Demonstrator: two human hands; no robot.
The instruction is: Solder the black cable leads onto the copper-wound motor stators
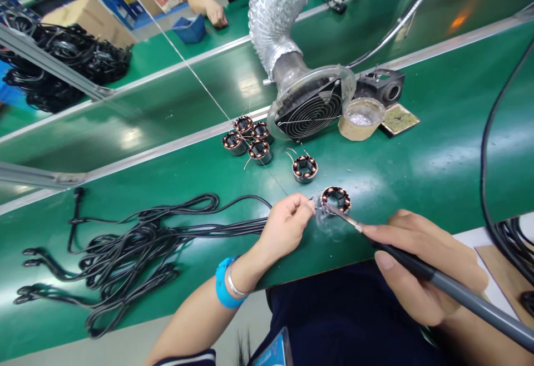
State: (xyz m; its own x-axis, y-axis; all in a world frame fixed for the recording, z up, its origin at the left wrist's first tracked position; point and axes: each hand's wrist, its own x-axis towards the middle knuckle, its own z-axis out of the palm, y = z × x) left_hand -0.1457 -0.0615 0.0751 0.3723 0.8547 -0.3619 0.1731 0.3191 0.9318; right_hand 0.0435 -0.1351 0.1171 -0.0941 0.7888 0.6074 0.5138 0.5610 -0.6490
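Note:
A stator ring with copper windings (337,199) lies on the green bench. The metal tip of a soldering iron (411,260) touches its near left edge, with faint smoke around it. My right hand (429,266) is closed around the iron's dark handle like a pen. Just left of the ring, my left hand (288,224) pinches fine wire at the ring's edge; the fingers partly hide it. A thin strand slants down from the upper left to this hand. Black cables (225,228) run up to the left hand, and their near ends are hidden.
Another wound stator (305,169) sits just behind, with several more (258,151) grouped farther back. A fume extractor fan (312,110) on a silver duct (279,15) stands beyond, beside a solder-smeared tub (362,121) and a sponge tray (399,119). Another person's hand (217,14) rests across the partition.

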